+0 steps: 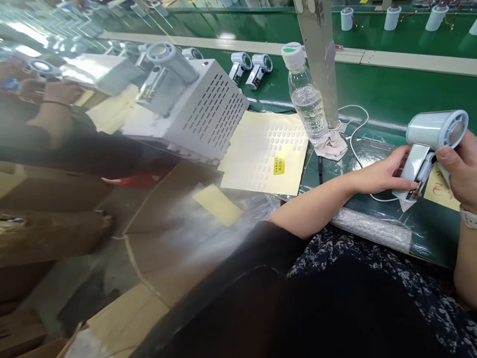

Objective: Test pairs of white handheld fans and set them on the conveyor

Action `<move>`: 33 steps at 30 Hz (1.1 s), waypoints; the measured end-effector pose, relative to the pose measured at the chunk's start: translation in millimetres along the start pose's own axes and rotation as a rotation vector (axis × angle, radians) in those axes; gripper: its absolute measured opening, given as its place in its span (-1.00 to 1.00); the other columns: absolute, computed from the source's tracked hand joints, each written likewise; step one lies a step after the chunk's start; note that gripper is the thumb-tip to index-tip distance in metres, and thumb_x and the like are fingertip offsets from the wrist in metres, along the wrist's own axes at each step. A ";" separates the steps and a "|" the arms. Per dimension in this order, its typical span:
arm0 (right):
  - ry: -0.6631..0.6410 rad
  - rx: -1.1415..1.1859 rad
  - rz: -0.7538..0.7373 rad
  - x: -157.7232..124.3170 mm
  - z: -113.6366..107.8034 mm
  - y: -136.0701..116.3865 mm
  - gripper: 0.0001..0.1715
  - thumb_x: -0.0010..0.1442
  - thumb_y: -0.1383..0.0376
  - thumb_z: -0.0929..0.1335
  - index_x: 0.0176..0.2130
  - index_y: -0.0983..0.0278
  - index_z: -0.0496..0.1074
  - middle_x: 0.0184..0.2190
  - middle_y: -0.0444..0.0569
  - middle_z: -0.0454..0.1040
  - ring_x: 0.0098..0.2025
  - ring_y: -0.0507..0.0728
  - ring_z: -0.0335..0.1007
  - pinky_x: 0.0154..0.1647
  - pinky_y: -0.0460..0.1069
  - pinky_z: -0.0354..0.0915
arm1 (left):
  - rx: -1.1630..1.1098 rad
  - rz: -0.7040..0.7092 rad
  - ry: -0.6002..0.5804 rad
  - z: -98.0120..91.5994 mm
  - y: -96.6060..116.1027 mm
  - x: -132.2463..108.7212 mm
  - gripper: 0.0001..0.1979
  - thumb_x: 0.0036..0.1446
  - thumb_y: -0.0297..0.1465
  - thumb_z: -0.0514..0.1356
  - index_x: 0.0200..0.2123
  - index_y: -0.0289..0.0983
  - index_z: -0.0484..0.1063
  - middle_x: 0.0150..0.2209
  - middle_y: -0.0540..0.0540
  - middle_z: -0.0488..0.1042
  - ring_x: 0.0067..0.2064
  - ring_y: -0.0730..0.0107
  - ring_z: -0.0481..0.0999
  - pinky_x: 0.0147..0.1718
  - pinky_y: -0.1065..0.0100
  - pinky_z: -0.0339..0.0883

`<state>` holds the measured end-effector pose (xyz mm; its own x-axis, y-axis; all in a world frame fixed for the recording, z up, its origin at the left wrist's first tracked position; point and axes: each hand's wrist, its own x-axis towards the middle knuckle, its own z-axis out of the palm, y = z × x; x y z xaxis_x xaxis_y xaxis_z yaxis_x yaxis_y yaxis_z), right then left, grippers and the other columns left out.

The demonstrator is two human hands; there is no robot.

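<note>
A light-blue handheld fan is held at the right side, above the green work surface. Its round head is up, and its handle is uncovered in part, with small inner parts showing. My left hand is closed around the lower handle, thumb along the front near the exposed parts. My right hand grips the fan from the right, its thumb just under the head's ringed end. Some of its fingers are hidden behind the fan. Below the right hand lies a yellow paper with red handwriting. A white cable loops near my left hand.
A water bottle stands by a metal post and a folded cloth. Left are a sticker sheet and a slotted white box bearing another fan. Fans rest on the green conveyor. A co-worker's arm is far left.
</note>
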<state>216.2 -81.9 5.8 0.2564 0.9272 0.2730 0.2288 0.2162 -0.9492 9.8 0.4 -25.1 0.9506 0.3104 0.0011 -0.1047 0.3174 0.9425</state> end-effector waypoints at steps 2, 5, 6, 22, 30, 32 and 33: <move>0.121 -0.028 -0.044 0.1 -5.4 -4.0 -0.20 0.13 -0.40 0.68 0.01 0.10 0.69 -0.18 -0.02 0.66 -0.32 0.17 0.51 -0.39 0.10 0.50 | 0.121 0.031 0.069 2.3 1.4 -2.0 0.34 0.04 -0.05 0.68 0.68 -0.18 0.02 0.41 -0.44 0.53 0.37 -0.27 0.67 0.31 -0.18 0.65; 0.221 0.074 -0.054 -1.9 -3.5 -13.4 -0.17 0.02 -0.42 0.71 -0.08 0.10 0.66 -0.27 -0.06 0.58 -0.41 0.14 0.41 -0.49 0.10 0.44 | 0.251 0.091 0.124 3.8 -1.4 -3.0 0.39 0.02 0.06 0.69 0.71 -0.20 0.06 0.50 -0.50 0.45 0.43 -0.33 0.62 0.33 -0.23 0.63; 0.247 0.105 -0.062 -2.8 -1.2 -17.0 -0.19 0.00 -0.41 0.73 -0.12 0.11 0.65 -0.29 -0.07 0.56 -0.42 0.15 0.39 -0.51 0.09 0.43 | 0.262 0.108 0.127 3.7 -2.8 -3.2 0.40 0.03 0.08 0.69 0.72 -0.21 0.06 0.51 -0.51 0.44 0.44 -0.32 0.61 0.33 -0.22 0.62; 0.260 0.294 -0.082 -17.5 9.9 -36.5 -0.13 0.12 -0.52 0.55 0.21 -0.17 0.68 0.19 0.05 0.67 0.28 0.58 0.66 0.21 0.49 0.69 | 0.062 0.140 -0.192 -20.0 -29.8 4.0 0.12 0.36 0.00 0.52 0.79 0.05 0.05 0.26 -0.33 0.68 0.07 0.12 0.77 0.04 0.12 0.75; 0.048 0.399 -0.033 -25.3 10.2 -31.5 -0.38 0.40 -0.36 0.42 0.28 -0.25 0.64 0.03 0.09 0.80 0.07 0.58 0.76 0.01 0.56 0.69 | 0.634 0.486 0.368 -32.9 -36.9 3.8 -0.27 0.32 0.14 0.52 0.46 0.08 0.63 0.16 -0.16 0.51 0.17 0.20 0.53 0.06 0.19 0.67; 0.057 0.401 -0.061 -21.9 7.9 -25.4 -0.40 0.43 -0.35 0.40 0.25 -0.23 0.68 0.01 0.07 0.79 0.06 0.56 0.76 0.11 0.59 0.65 | 0.682 0.508 0.427 -30.5 -33.7 1.0 -0.28 0.31 0.15 0.53 0.43 0.04 0.66 0.14 -0.15 0.53 0.13 0.23 0.53 0.02 0.22 0.66; 0.060 0.405 -0.069 -19.6 5.6 -20.6 -0.41 0.43 -0.34 0.40 0.23 -0.21 0.69 0.00 0.07 0.77 0.08 0.56 0.75 0.16 0.60 0.63 | 0.709 0.519 0.446 -28.2 -32.2 -0.4 -0.28 0.31 0.16 0.52 0.42 0.02 0.67 0.13 -0.15 0.53 0.12 0.23 0.53 -0.01 0.23 0.66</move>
<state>201.2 -102.8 19.1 0.3104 0.8896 0.3350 -0.1381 0.3909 -0.9100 4.6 15.3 -64.9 0.6231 0.6152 0.4829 -0.1398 -0.5199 0.8427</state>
